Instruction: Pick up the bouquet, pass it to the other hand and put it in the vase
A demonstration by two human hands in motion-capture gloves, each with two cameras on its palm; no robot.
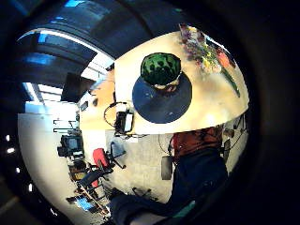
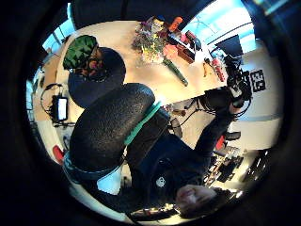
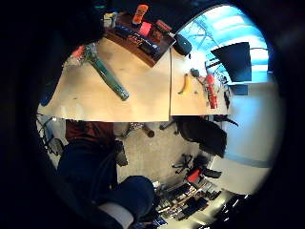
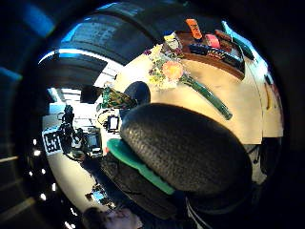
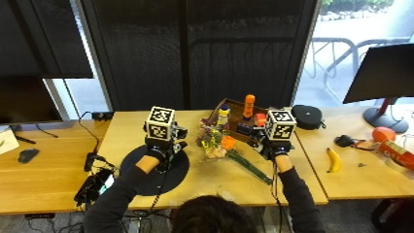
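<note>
The bouquet [image 5: 216,143], yellow, purple and orange flowers on a long green wrapped stem, lies on the table between my hands. My left hand [image 5: 162,148] hovers over the dark round mat [image 5: 139,177] and holds nothing. In the left palm views the green faceted vase [image 1: 161,69] stands upright on that mat [image 1: 159,105], beside the bouquet [image 1: 206,51]. My right hand [image 5: 275,145] hovers above the table just right of the stem, fingers relaxed and empty. The right thumb side view shows the bouquet [image 4: 167,71] lying below that palm. The vase is hidden under my left hand in the outside view.
A brown wooden tray [image 5: 228,108] with bottles and small items stands behind the bouquet. A black case [image 5: 306,116] and a banana [image 5: 334,160] lie to the right. A phone-like device [image 5: 97,182] with cables sits at the left table edge.
</note>
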